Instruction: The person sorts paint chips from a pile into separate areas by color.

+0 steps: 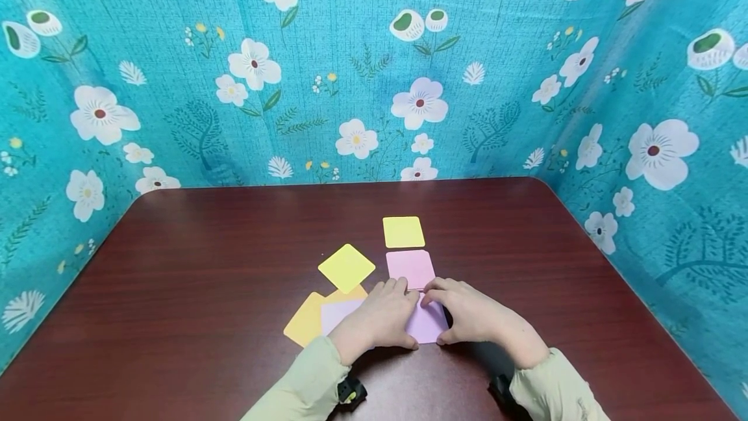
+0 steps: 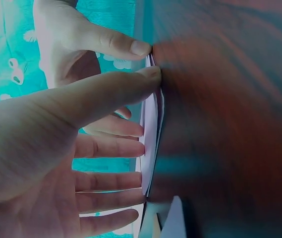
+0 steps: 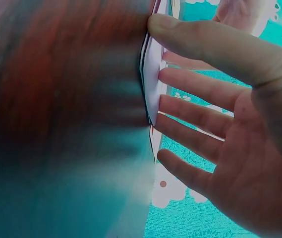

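Observation:
Under both hands a purple paper square (image 1: 425,325) lies on the dark table, just below a pink square (image 1: 411,268). My left hand (image 1: 381,318) touches its left side, with the thumb at the near edge and the fingertips toward the far edge. On the right side my right hand (image 1: 476,314) rests in a mirrored pose. Both wrist views show fairly straight fingers with their tips on the purple square, which looks layered at its edge. The left hand partly hides a lavender square (image 1: 337,314) lying over orange squares (image 1: 306,320).
A yellow square (image 1: 403,232) lies beyond the pink one. Another yellow square (image 1: 346,267), turned like a diamond, overlaps the orange paper to the left. Behind the reddish-brown table (image 1: 204,265) hangs a blue flowered curtain (image 1: 350,70), which also runs along both sides.

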`<control>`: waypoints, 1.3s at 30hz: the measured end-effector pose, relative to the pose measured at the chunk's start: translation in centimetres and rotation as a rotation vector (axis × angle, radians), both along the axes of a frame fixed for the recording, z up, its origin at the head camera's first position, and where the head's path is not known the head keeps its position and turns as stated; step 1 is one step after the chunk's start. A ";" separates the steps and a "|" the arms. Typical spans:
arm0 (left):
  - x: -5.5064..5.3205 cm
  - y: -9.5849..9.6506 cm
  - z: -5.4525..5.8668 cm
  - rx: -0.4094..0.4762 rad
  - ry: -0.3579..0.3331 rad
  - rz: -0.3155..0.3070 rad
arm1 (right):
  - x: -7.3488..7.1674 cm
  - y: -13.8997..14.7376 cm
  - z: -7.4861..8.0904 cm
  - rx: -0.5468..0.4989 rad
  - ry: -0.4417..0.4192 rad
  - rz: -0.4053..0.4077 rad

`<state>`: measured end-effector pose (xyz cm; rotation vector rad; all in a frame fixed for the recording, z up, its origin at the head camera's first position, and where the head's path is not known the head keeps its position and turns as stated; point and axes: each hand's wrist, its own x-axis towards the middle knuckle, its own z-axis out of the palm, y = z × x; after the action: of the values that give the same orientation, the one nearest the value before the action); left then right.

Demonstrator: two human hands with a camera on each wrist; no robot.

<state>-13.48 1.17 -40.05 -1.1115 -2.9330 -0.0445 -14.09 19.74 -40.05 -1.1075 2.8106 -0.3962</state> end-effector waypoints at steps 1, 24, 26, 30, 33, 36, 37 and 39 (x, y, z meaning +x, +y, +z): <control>0.0 0.0 0.0 0.000 -0.001 -0.001 | 0.0 0.0 0.0 0.000 -0.001 0.000; 0.1 -0.5 -0.1 -0.017 -0.007 -0.051 | 0.2 -0.4 0.0 0.043 0.010 -0.035; 0.1 -0.7 -0.1 0.003 -0.013 -0.061 | 0.2 -0.4 -0.1 0.045 0.019 -0.039; -0.1 -1.3 -0.3 0.030 -0.009 -0.075 | 0.2 -0.5 -0.1 0.053 0.042 -0.035; -0.3 -1.9 -0.6 0.042 0.000 -0.074 | 0.1 -0.7 0.0 0.054 0.051 -0.034; -0.5 -2.6 -0.6 0.056 0.006 -0.065 | 0.1 -0.8 0.1 0.051 0.055 -0.037; -0.5 -2.8 -0.5 0.062 0.009 -0.061 | 0.2 -0.9 0.2 0.050 0.057 -0.039; -0.6 -3.3 -0.4 0.073 0.017 -0.053 | 0.2 -1.1 0.4 0.051 0.066 -0.036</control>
<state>-14.03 -2.13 -40.40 -1.1729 -2.8612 -0.1404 -13.87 18.62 -39.68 -1.0812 2.8835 -0.2949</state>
